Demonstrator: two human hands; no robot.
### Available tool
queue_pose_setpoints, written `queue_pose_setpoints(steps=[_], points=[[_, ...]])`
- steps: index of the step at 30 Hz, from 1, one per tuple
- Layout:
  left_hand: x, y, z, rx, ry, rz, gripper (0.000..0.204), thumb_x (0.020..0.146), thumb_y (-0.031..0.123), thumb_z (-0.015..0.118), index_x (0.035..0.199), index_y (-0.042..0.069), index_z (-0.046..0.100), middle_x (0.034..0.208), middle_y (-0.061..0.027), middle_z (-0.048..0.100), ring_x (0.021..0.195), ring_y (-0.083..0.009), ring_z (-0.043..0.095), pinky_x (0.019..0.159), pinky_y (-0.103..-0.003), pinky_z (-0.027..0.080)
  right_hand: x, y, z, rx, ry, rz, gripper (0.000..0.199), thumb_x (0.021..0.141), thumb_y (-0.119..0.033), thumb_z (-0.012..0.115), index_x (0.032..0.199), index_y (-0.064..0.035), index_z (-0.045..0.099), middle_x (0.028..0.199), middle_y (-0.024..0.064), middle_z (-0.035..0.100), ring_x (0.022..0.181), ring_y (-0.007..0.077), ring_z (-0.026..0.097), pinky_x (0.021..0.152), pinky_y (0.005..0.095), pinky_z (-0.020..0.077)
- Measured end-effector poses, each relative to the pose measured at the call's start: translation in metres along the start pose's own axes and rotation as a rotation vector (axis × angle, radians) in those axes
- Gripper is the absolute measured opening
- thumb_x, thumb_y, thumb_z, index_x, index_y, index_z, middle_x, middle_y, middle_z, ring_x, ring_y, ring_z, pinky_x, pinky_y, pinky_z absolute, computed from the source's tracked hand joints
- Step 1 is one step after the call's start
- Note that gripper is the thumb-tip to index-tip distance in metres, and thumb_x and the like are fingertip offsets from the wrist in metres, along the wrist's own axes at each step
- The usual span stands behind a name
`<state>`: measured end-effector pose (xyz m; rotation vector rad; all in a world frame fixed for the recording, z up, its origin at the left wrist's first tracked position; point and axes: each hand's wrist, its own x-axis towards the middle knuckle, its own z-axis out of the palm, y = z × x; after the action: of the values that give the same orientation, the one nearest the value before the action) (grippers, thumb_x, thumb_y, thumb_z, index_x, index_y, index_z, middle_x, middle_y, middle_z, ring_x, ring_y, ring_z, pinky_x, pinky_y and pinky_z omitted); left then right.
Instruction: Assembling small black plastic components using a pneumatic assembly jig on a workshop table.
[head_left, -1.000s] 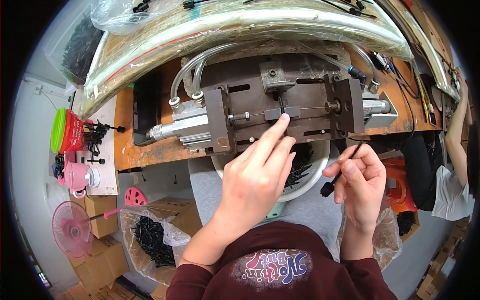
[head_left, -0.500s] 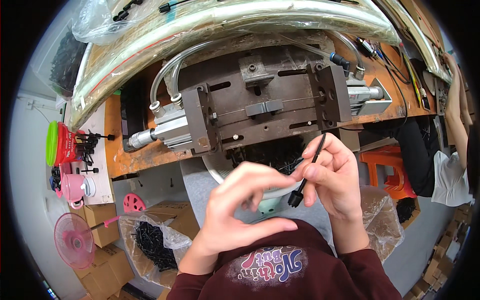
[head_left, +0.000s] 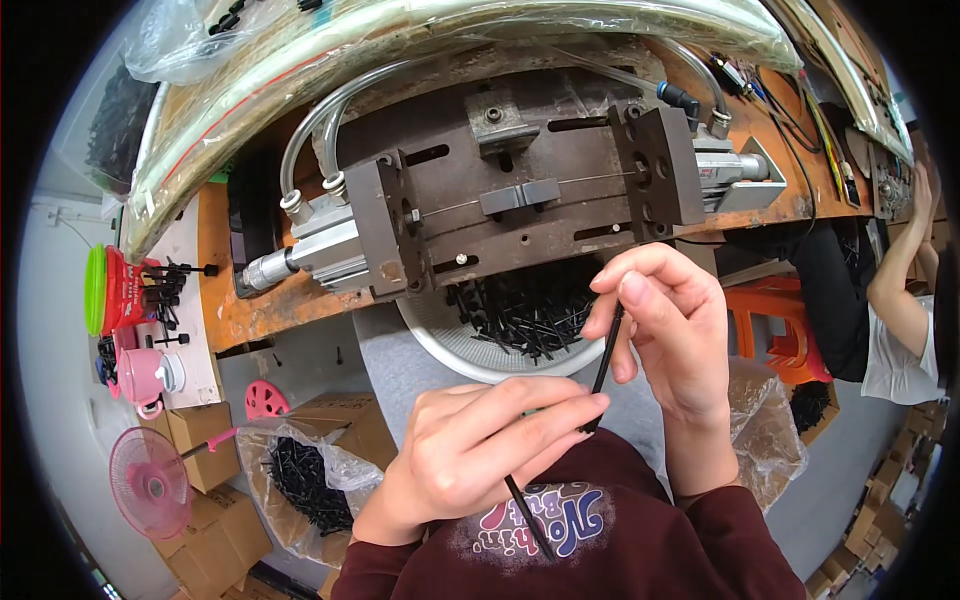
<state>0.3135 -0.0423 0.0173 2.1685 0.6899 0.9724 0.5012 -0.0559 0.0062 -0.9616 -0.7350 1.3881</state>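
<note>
Two hands meet at a black rod (head_left: 605,360) in front of the bench.
The right hand (head_left: 680,345) pinches the rod's upper part between thumb and fingers; the left hand (head_left: 475,450), fingers together, covers its lower end. A second rod (head_left: 530,520) sticks out beneath the left hand, over the shirt (head_left: 640,540); whether that hand grips either rod, I cannot tell. Just beyond, a white basket (head_left: 432,345) holds more rods (head_left: 530,318). Above it, on the bench (head_left: 250,318), a brown fixture (head_left: 480,238) bears a grey block (head_left: 520,196) between two metal cylinders (head_left: 330,250). Left of the lap stands a lined box of rods (head_left: 305,490); farther right, an orange stool (head_left: 790,305).
</note>
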Motion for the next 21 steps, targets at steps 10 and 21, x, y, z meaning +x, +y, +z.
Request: queue_pose_setpoints(steps=[10, 21], points=[[-0.015, 0.0, -0.011, -0.061, -0.106, 0.06, 0.016, 0.072, 0.021, 0.076, 0.088, 0.017, 0.076, 0.092, -0.002, 0.069, 0.06, -0.0078, 0.06, 0.047, -0.02, 0.041, -0.002, -0.006, -0.004, -0.101, 0.085, -0.144, 0.02, 0.097, -0.013, 0.051, 0.099, 0.003, 0.062, 0.081, 0.0154, 0.069, 0.049, 0.011, 0.06, 0.044, 0.0192, 0.0431], [-0.013, 0.0, -0.007, 0.084, -0.02, 0.118, 0.017, 0.072, 0.015, 0.074, 0.088, 0.012, 0.075, 0.102, -0.0085, 0.072, 0.043, -0.0045, 0.047, 0.039, -0.019, 0.03, -0.011, -0.006, 0.006, -0.105, -0.084, -0.166, 0.019, 0.099, -0.012, 0.046, 0.101, 0.0026, 0.059, 0.086, 0.0169, 0.07, 0.053, 0.0105, 0.061, 0.047, 0.0202, 0.0439]])
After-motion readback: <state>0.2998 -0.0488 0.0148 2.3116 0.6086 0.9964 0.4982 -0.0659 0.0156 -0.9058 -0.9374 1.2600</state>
